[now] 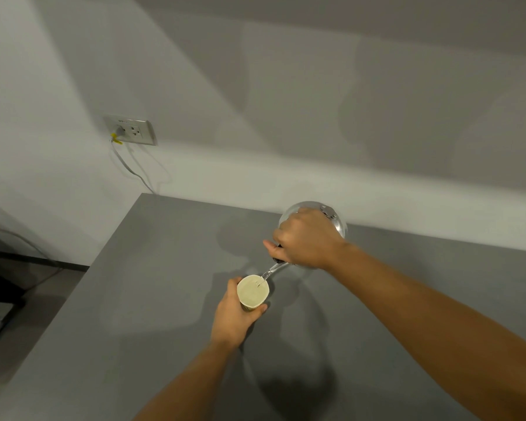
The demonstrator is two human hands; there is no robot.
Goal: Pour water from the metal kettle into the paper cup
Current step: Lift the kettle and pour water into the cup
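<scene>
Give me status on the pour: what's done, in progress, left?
Done: right hand has the metal kettle lifted and tilted, left hand wraps the paper cup on the grey table.
In hand: the spout sits over the cup's rim, a thin stream seems to run in.
Left: finish filling (level unclear), set the kettle down.

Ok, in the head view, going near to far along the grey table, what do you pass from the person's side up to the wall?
left hand → paper cup → kettle spout → right hand on the handle → kettle body → wall socket, off to the left.
</scene>
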